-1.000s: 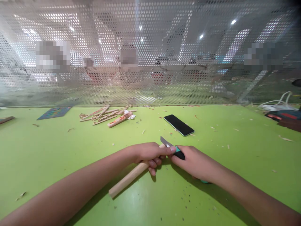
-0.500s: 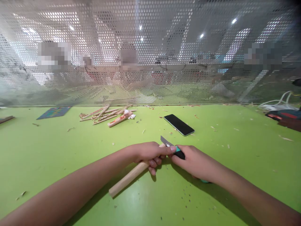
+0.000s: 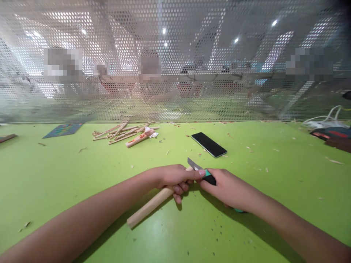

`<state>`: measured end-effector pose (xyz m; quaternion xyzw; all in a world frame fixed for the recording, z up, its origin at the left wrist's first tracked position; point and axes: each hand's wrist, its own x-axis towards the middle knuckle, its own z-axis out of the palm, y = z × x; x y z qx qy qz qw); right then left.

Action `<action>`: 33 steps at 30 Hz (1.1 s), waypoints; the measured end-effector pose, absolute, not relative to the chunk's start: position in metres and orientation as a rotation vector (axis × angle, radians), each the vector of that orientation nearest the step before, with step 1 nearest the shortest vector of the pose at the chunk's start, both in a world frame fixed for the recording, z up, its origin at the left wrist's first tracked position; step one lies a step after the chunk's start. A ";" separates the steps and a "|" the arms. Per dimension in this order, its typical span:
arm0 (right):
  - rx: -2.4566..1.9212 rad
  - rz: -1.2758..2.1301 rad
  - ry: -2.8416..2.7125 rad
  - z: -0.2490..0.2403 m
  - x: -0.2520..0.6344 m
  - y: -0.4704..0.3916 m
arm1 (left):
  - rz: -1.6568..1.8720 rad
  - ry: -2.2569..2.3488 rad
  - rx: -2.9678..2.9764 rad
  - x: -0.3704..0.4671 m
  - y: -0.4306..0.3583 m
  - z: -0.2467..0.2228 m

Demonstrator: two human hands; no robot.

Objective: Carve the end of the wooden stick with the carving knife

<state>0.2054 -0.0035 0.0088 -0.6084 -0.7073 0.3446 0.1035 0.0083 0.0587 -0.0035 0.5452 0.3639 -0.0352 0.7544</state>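
My left hand grips a round wooden dowel near its far end; the stick slants down toward me over the green table. In my right hand is a utility knife with a teal and black handle. Its short grey blade lies against the dowel's far tip, and my left thumb rests on the knife just behind the blade.
A black phone lies face up beyond my hands. A pile of wood strips and shavings sits at the back left, near a dark mat. Cables and tools are at the far right. A perforated metal screen backs the table.
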 end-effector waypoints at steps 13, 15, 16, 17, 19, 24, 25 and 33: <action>-1.804 0.887 -2.173 0.008 0.205 -0.002 | -0.053 0.823 1.191 0.010 0.056 -0.001; -1.819 0.834 -2.187 0.007 0.205 -0.001 | -0.033 0.862 1.192 0.011 0.054 0.000; -1.829 0.809 -2.193 0.007 0.205 -0.001 | -0.027 0.879 1.192 0.012 0.053 0.001; -1.840 0.787 -2.199 0.006 0.205 -0.001 | -0.026 0.893 1.191 0.012 0.052 0.001; -1.863 0.751 -2.206 0.005 0.204 -0.001 | -0.023 0.909 1.184 0.013 0.051 0.002; -1.906 0.701 -2.198 0.004 0.203 -0.003 | -0.008 0.937 1.158 0.013 0.050 -0.001; -1.910 0.698 -2.195 0.004 0.202 -0.003 | -0.012 0.938 1.157 0.013 0.050 -0.002; -1.889 0.770 -2.164 0.008 0.201 -0.004 | -0.045 0.806 1.180 0.008 0.055 -0.002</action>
